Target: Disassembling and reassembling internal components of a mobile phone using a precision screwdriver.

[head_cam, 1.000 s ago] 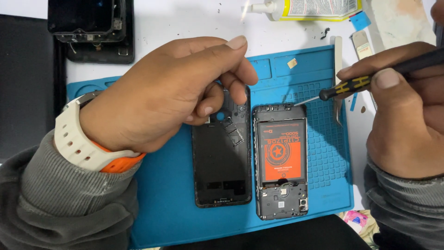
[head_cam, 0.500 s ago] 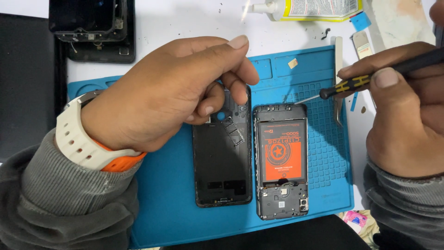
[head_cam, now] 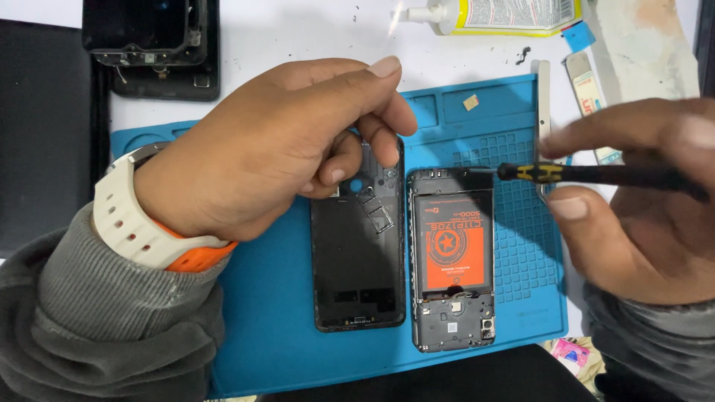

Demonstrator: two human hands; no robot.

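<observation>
i see the phone [head_cam: 452,260] lying opened on the blue mat [head_cam: 268,327], its orange battery [head_cam: 454,242] exposed and the back cover [head_cam: 359,260] already off, set just left of the phone. so the opening looks done; the inner work looks left to do.

my left hand [head_cam: 275,149] curls over the cover's top end, fingertips pinched together, though i cannot tell if they grip anything. my right hand [head_cam: 633,216] is closed round a screwdriver [head_cam: 596,175], its tip at the phone's top right corner.

beyond the phone's top, a glue bottle [head_cam: 499,13] lies on the table; far left of it, another stripped phone [head_cam: 153,41]. nothing blocks the phone itself.
</observation>
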